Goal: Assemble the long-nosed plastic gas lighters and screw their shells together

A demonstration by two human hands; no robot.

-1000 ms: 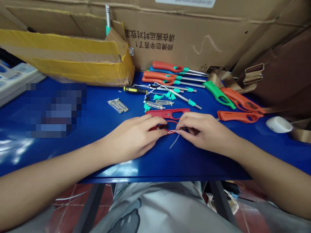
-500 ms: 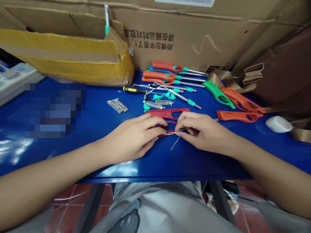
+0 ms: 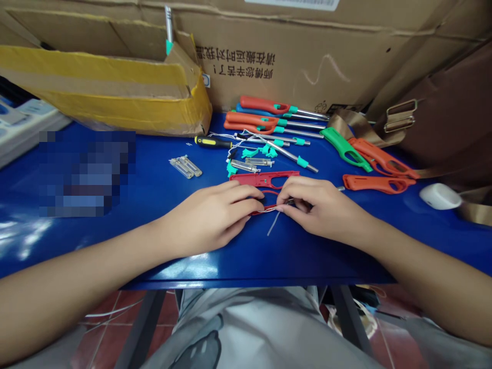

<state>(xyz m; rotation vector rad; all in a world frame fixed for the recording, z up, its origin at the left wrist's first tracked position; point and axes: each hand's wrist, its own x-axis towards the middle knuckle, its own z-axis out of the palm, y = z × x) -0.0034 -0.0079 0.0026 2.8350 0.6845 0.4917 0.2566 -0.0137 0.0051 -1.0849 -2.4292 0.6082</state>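
My left hand point(image 3: 215, 218) is closed on a red lighter handle half point(image 3: 270, 192), its fingers covering much of the piece. From the right, my right hand point(image 3: 323, 207) pinches thin white wires point(image 3: 270, 207) at the handle's near edge. A thin translucent tube point(image 3: 273, 224) hangs below those fingertips toward me. Parts inside the handle are mostly hidden by both hands. Just beyond lies another red handle half point(image 3: 251, 179), flat on the table. Clear fuel cartridges point(image 3: 246, 165) and small teal plastic pieces point(image 3: 265, 151) lie behind it.
Lighters with metal barrels point(image 3: 261, 121) lie at the back beside a black-and-yellow screwdriver point(image 3: 213, 142). More cartridges point(image 3: 185, 167) are on the left. Green point(image 3: 348, 148) and orange handles point(image 3: 378, 183) and a white earbud case point(image 3: 440, 197) sit right. A yellow-taped box point(image 3: 115, 110) stands behind.
My right fingertips have shifted slightly left toward my left hand, bringing the wires closer along the handle. The hanging tube end has moved slightly left. My left hand stays nearly still.
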